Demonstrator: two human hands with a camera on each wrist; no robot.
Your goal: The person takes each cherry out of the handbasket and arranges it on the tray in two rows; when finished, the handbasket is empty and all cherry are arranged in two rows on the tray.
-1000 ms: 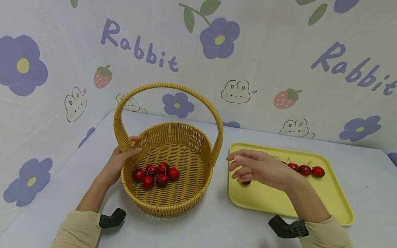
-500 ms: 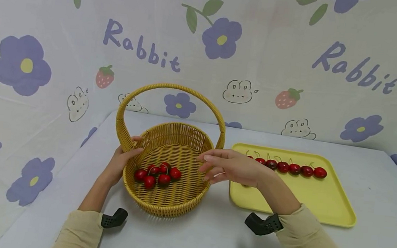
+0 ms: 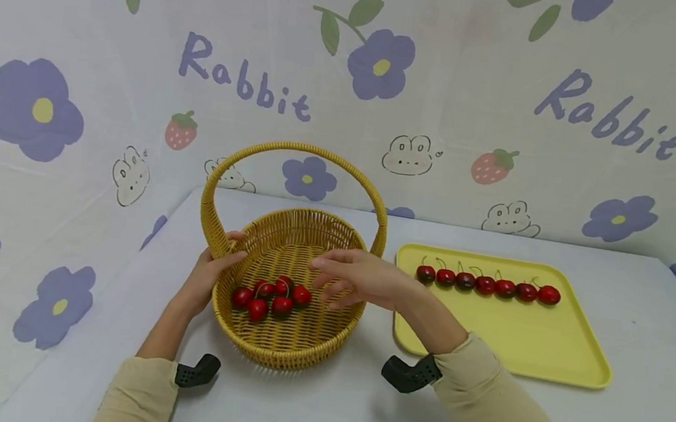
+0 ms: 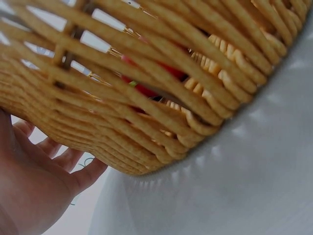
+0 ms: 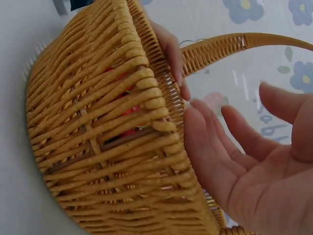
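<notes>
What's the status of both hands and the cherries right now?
Left hand grips woven yellow wicker basket at its rim. Right hand open, empty, over basket. Red cherries clustered inside. Nothing in the way.

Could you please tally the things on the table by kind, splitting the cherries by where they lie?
Cherries in the wicker basket: 6, counting cherry
Cherries on the yellow tray: 7, counting cherry
Wicker baskets: 1
Yellow trays: 1
Total: 15 things, 13 of them cherries
</notes>
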